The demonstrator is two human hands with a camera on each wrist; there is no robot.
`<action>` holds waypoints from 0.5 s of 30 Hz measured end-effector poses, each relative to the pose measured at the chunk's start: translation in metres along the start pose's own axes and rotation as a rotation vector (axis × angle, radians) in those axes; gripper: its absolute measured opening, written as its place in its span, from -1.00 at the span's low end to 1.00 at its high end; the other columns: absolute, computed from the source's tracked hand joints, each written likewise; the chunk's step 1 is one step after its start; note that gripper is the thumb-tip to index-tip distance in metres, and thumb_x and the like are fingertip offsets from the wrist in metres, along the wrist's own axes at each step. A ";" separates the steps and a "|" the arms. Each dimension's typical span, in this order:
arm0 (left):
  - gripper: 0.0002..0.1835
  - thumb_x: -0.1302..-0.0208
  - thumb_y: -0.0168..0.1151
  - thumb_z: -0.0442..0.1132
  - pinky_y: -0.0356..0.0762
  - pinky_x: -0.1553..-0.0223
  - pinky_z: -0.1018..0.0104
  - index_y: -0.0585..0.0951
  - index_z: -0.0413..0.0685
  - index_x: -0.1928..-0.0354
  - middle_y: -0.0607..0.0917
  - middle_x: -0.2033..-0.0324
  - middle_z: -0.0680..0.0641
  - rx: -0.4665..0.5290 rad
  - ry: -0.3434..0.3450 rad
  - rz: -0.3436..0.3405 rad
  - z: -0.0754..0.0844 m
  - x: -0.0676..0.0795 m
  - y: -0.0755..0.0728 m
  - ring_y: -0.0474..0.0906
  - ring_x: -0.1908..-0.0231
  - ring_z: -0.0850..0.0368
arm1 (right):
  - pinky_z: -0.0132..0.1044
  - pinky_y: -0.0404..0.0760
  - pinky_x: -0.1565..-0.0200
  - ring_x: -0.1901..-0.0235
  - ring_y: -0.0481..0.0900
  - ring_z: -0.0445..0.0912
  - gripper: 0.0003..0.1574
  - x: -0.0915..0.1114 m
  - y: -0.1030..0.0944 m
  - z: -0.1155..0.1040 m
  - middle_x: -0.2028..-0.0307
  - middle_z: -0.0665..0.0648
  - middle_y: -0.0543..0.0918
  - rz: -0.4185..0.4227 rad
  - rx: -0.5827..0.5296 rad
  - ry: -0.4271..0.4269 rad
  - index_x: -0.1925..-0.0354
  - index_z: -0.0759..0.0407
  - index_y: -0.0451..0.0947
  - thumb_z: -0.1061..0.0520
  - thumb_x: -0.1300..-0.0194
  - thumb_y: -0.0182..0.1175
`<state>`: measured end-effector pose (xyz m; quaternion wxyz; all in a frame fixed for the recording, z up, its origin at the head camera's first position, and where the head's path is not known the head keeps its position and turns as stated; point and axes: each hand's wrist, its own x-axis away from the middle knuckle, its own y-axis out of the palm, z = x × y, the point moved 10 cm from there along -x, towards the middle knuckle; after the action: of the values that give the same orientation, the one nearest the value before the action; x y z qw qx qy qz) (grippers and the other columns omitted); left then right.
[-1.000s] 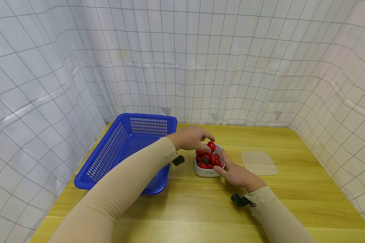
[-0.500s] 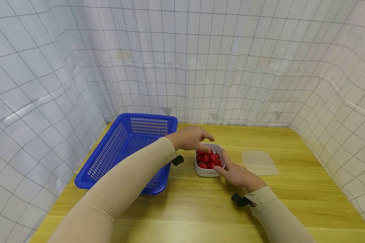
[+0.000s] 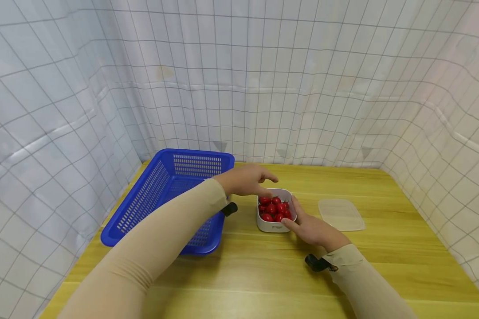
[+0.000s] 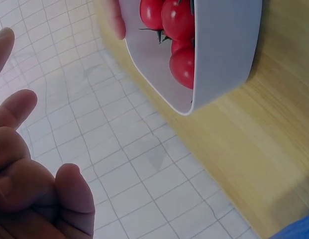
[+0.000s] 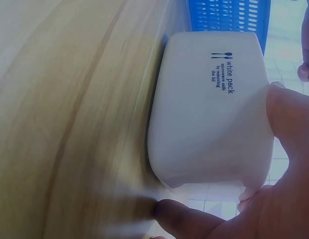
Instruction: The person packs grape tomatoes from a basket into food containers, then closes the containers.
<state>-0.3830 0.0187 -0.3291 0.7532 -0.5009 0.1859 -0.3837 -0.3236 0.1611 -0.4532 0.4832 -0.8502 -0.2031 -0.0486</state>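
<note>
Cherry tomatoes [image 3: 271, 209], red with some green stems, lie in a white square food container [image 3: 272, 227] on the table. My left hand [image 3: 247, 180] hovers over the container's far left rim, thumb and forefinger spread apart with nothing between them. In the left wrist view the tomatoes [image 4: 179, 22] show below the rim, apart from the left hand [image 4: 35, 184]. My right hand [image 3: 312, 228] holds the container's right side, thumb at the near rim. In the right wrist view the thumb touches the rim of the container [image 5: 209, 114], which bears printed lettering.
A large blue plastic basket [image 3: 129, 195] with slotted walls stands to the left, partly behind my left arm. A translucent flat lid [image 3: 341, 214] lies right of the container. White grid-patterned curtains [image 3: 287, 88] surround the wooden table [image 3: 255, 274].
A tomato at my left fingertips has been let go and now lies in the container with the others. The left hand then shifted slightly left. My right hand stays at the container.
</note>
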 end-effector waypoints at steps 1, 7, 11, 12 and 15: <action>-0.43 -0.43 0.37 0.06 0.63 -0.29 0.04 0.59 0.11 -0.41 0.64 -0.36 -0.03 -0.004 -0.008 0.002 -0.001 0.002 -0.001 0.62 -0.30 -0.06 | 0.27 0.42 -0.42 -0.36 0.54 0.32 0.26 0.000 -0.001 0.000 -0.52 0.45 0.33 0.001 0.005 -0.002 -0.69 0.12 -0.52 -0.46 -0.57 -0.07; -0.42 -0.43 0.36 0.10 0.61 -0.30 -0.01 0.59 0.12 -0.42 0.65 -0.36 -0.03 -0.012 -0.023 0.043 -0.006 0.014 -0.011 0.61 -0.31 -0.08 | 0.25 0.46 -0.40 -0.32 0.58 0.29 0.25 0.000 -0.004 -0.003 -0.44 0.45 0.45 0.009 0.047 -0.006 -0.69 0.17 -0.47 -0.44 -0.57 -0.04; -0.43 -0.45 0.34 0.08 0.60 -0.32 -0.01 0.60 0.06 -0.41 0.66 -0.34 -0.04 -0.020 -0.017 0.081 -0.011 0.021 -0.018 0.63 -0.28 -0.09 | 0.26 0.47 -0.38 -0.31 0.59 0.30 0.25 0.000 -0.006 -0.005 -0.39 0.46 0.51 0.012 0.068 -0.005 -0.69 0.19 -0.43 -0.43 -0.57 -0.02; -0.43 -0.45 0.33 0.09 0.60 -0.32 -0.01 0.60 0.06 -0.41 0.66 -0.34 -0.04 -0.025 -0.019 0.091 -0.013 0.022 -0.019 0.64 -0.28 -0.09 | 0.26 0.47 -0.38 -0.30 0.60 0.30 0.26 0.000 -0.006 -0.006 -0.38 0.47 0.52 0.013 0.073 -0.005 -0.69 0.20 -0.43 -0.44 -0.56 -0.02; -0.42 -0.45 0.33 0.11 0.60 -0.31 0.00 0.60 0.08 -0.41 0.68 -0.31 -0.05 -0.026 -0.037 0.122 -0.020 0.026 -0.024 0.65 -0.26 -0.07 | 0.27 0.47 -0.37 -0.29 0.60 0.31 0.26 0.000 -0.007 -0.007 -0.37 0.48 0.52 0.014 0.082 -0.010 -0.69 0.20 -0.42 -0.45 -0.56 -0.03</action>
<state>-0.3888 -0.0178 -0.3134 0.7718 -0.5055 0.2071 -0.3254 -0.3253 0.1587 -0.4443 0.5169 -0.8314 -0.2011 -0.0327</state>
